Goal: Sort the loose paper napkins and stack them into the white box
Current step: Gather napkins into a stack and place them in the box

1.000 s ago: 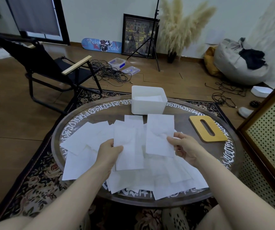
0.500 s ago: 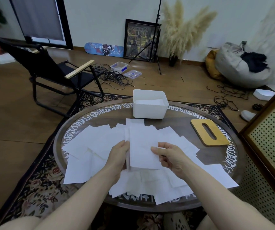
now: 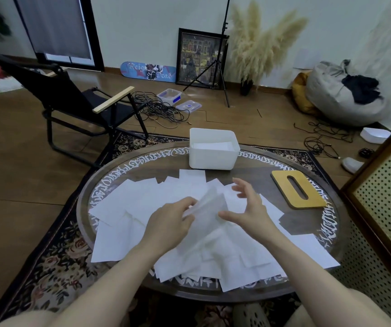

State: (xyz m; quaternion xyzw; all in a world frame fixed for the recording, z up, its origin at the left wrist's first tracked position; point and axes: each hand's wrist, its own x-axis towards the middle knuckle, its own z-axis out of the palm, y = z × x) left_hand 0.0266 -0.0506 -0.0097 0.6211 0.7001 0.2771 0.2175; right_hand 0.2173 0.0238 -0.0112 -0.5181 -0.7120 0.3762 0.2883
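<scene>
the left hand (image 3: 169, 218) pinches a small blurred bunch of napkins (image 3: 207, 204) over the middle of the table, fingers curled onto its left edge. the right hand (image 3: 248, 206) hovers just beside the bunch with fingers spread and loosely bent; whether the thumb touches the paper is unclear.

the risk, as i judge it: held from one side only, the thin sheets can fan or slip and fall among the loose napkins (image 3: 123, 208) spread from the left edge to the near edge, some overhanging the near edge, where a brushing forearm could push them off.

the white box (image 3: 213, 159) stands at the far edge, some paper already inside. a yellow lid with a slot (image 3: 298, 191) lies toward the right edge. the round glass table (image 3: 307, 223) sits on a floral rug (image 3: 55, 263); a black folding chair (image 3: 72, 100), cables and a beanbag (image 3: 340, 100) are on the wooden floor beyond.
</scene>
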